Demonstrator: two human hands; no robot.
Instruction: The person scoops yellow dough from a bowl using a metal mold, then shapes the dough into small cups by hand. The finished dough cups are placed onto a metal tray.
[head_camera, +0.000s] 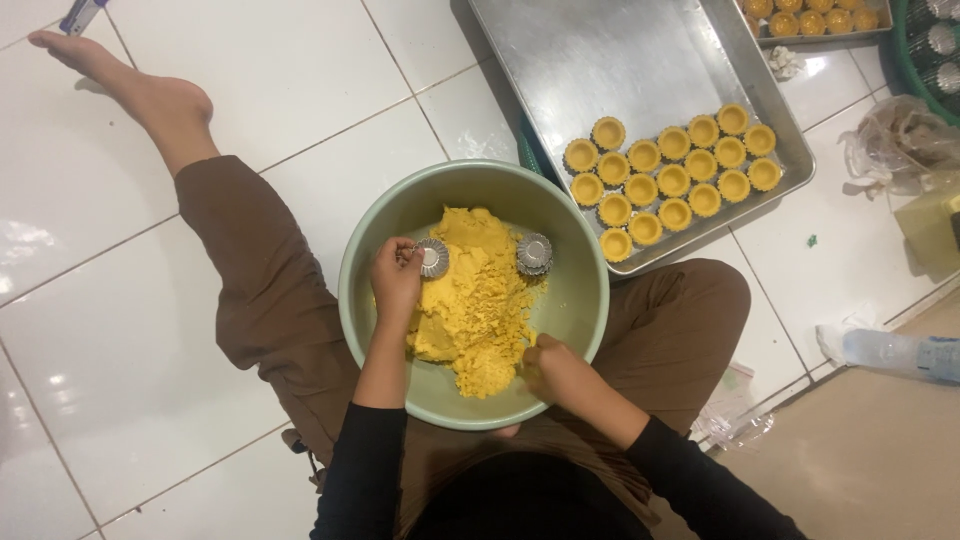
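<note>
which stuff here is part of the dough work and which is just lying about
In use:
left hand holding a small fluted tin
right hand in the yellow dough
green bowl
second tin
metal tray of filled shells

Lying about:
plastic bottle
crumpled bag
clear wrapper

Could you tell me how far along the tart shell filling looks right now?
Done: rows of pressed shells sit on the metal tray. In hand: left hand holds a fluted mould; right hand digs dough. Left: much dough in the bowl, another empty mould.
</note>
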